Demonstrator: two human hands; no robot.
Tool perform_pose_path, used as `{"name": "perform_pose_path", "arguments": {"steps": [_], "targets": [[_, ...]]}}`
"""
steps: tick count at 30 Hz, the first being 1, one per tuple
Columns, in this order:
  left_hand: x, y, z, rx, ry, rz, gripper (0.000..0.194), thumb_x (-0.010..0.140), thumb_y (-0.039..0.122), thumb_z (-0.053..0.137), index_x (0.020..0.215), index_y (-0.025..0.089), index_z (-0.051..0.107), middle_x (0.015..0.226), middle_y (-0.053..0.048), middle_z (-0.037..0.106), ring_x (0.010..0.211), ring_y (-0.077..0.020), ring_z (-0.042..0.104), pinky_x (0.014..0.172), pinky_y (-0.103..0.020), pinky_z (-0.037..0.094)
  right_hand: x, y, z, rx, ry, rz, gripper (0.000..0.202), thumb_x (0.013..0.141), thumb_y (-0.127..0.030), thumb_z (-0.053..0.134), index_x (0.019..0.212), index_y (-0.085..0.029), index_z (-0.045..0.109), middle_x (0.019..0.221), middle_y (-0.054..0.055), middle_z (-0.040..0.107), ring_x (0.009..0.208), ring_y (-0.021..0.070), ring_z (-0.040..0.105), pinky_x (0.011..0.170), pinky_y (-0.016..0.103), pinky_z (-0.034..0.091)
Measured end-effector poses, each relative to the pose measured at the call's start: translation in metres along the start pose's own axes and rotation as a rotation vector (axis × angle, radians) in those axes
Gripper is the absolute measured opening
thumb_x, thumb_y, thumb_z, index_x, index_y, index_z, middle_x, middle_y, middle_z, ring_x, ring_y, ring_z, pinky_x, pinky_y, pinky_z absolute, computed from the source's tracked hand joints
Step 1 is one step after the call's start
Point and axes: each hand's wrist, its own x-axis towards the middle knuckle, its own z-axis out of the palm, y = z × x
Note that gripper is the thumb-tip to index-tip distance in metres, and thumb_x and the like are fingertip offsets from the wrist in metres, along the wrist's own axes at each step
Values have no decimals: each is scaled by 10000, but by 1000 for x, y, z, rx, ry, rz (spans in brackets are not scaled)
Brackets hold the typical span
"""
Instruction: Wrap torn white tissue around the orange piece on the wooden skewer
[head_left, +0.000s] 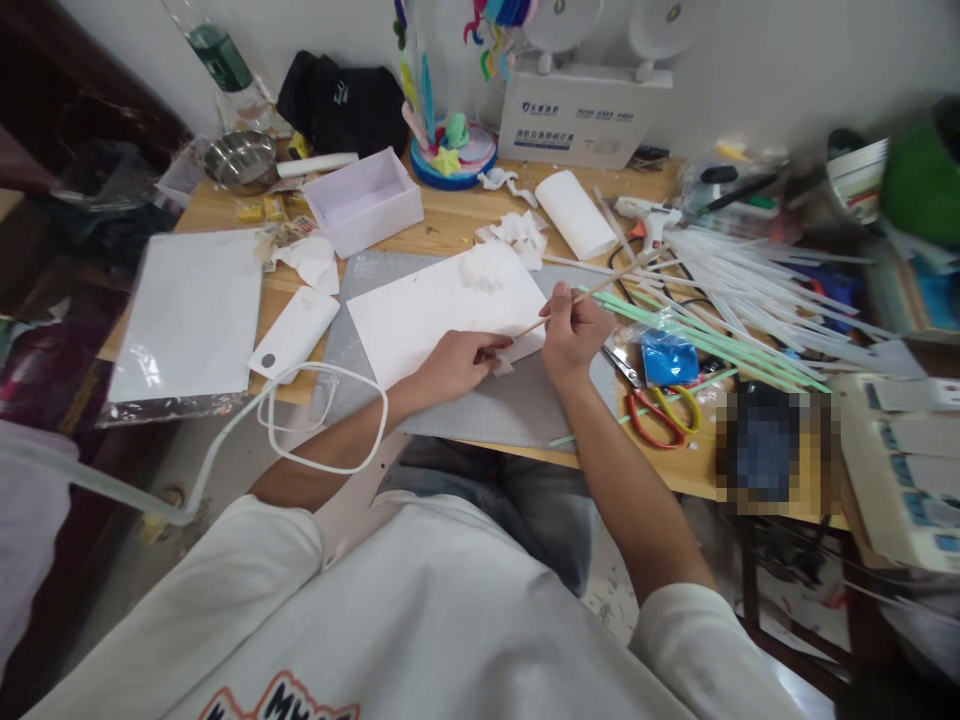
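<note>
Here, thin wooden stick [592, 292] in right hand [574, 335]

A thin wooden stick [600, 288] is held slanted in the right hand [574, 330], its lower end pointing down-left at the edge of a white sheet [439, 310] and its upper end rising to the right. The sheet is laid flat on a grey cutting mat [495, 405] on the table. A small white scrap [501, 358] at the sheet's near edge is pinched by the left hand [454, 365].

Wood table [450, 222] w/ grey mat [495, 410], scissors [664, 410], white box [365, 200].
</note>
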Motion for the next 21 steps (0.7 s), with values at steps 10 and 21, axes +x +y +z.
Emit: {"name": "perform_pose_path", "arguments": {"steps": [10, 21], "targets": [[2, -8, -7, 17, 83, -75, 381, 878, 155, 660, 1248, 166, 751, 1017, -58, 803, 855, -165, 724, 898, -284, 557, -3, -9, 2, -52, -158, -21, 565, 966, -579, 472, 582, -196, 628, 480, -35, 494, 471, 71, 431, 549, 281, 309], [15, 1, 0, 80, 84, 38, 164, 883, 199, 667, 942, 216, 818, 969, -41, 807, 923, -208, 726, 881, -311, 522, -3, -7, 2, -95, -169, 3, 608, 971, -639, 408, 608, -201, 623, 458, -39, 467, 476, 86, 443, 563, 285, 327]]}}
